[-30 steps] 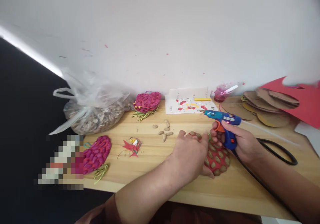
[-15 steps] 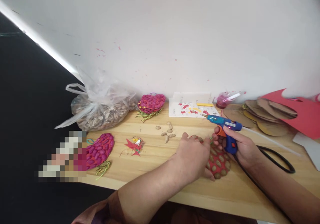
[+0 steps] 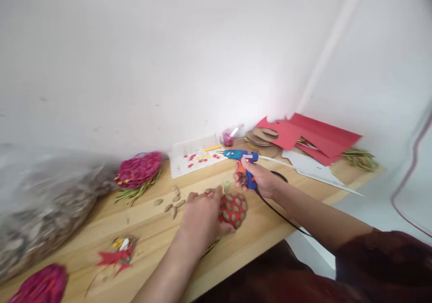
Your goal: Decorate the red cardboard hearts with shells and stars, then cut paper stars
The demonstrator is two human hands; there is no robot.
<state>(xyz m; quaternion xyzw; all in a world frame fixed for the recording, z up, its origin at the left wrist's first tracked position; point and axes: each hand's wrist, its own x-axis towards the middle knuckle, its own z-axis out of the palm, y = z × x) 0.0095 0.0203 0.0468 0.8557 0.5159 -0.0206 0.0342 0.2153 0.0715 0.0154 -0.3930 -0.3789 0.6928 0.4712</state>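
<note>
My right hand (image 3: 258,178) is wrapped around the handle of a blue hot glue gun (image 3: 237,154), fingers by its orange trigger. The nozzle points left, and a clear glue stick (image 3: 275,160) sticks out at the back. My left hand (image 3: 203,215) lies over a red disc (image 3: 232,209) studded with peanut shells, thumb at the near side and fingers at the far side. Much of the disc's left part is hidden under that hand. A green loop (image 3: 227,186) stands at its far edge. Several loose peanut shells (image 3: 174,206) lie left of the disc.
A plastic bag of shells (image 3: 50,217) fills the left. Pink shell-covered ornaments (image 3: 140,170) sit behind and at front left. Paper scraps (image 3: 116,253), a sheet with stars (image 3: 178,161), a pink cup (image 3: 228,137), cardboard discs (image 3: 265,136) and red paper (image 3: 324,134) surround the work.
The view has swung to the right, so everything sits further left and more of the right table end shows. Both hands keep the same hold on the disc and the glue gun.
</note>
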